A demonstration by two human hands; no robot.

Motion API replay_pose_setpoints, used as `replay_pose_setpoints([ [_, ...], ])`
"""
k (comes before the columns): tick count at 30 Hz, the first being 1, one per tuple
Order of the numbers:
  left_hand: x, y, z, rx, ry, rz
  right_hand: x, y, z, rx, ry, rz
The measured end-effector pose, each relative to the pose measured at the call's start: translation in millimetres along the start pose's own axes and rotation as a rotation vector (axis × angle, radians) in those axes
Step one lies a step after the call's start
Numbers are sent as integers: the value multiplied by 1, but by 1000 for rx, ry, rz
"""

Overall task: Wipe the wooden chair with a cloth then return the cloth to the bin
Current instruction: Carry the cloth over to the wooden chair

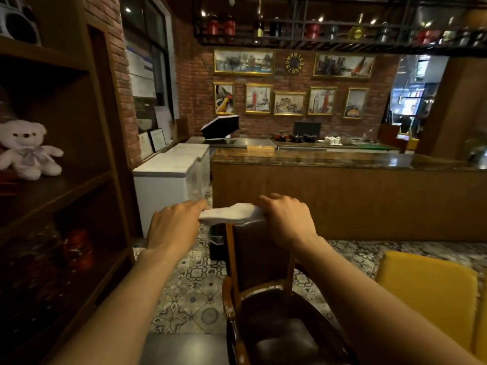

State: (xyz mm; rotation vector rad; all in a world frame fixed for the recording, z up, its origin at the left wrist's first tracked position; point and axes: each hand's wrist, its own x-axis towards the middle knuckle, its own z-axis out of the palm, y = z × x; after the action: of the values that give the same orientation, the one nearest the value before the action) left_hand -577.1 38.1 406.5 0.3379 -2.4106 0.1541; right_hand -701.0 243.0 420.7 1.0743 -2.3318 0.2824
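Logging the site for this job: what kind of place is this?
Probably a café or restaurant: a long serving counter, framed pictures on a brick wall, and bottles on an overhead rack.

Dim, warm indoor light. Small ceiling spotlights glint above hanging rack. Bright bluish glow from doorway at right. Glare streaks on polished counter top. Bookshelf at left deep in shadow. Wide-angle bending at edges. Overall soft, slightly blurred; white cloth smeared.

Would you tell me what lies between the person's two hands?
In the head view, the white cloth stretches between the left hand and right hand, above the wooden chair.
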Motion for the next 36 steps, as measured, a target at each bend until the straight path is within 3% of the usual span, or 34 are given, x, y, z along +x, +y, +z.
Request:
replay_pose_setpoints([
  [18,-67,0,128,-94,-310,6,-66,5,128,22,-265,85],
  [28,-115,43,243,0,-490,-103,-108,63,268,150,-463,22],
  [36,-191,52,352,-36,-664,-196,-168,67,381,230,-593,-46],
])
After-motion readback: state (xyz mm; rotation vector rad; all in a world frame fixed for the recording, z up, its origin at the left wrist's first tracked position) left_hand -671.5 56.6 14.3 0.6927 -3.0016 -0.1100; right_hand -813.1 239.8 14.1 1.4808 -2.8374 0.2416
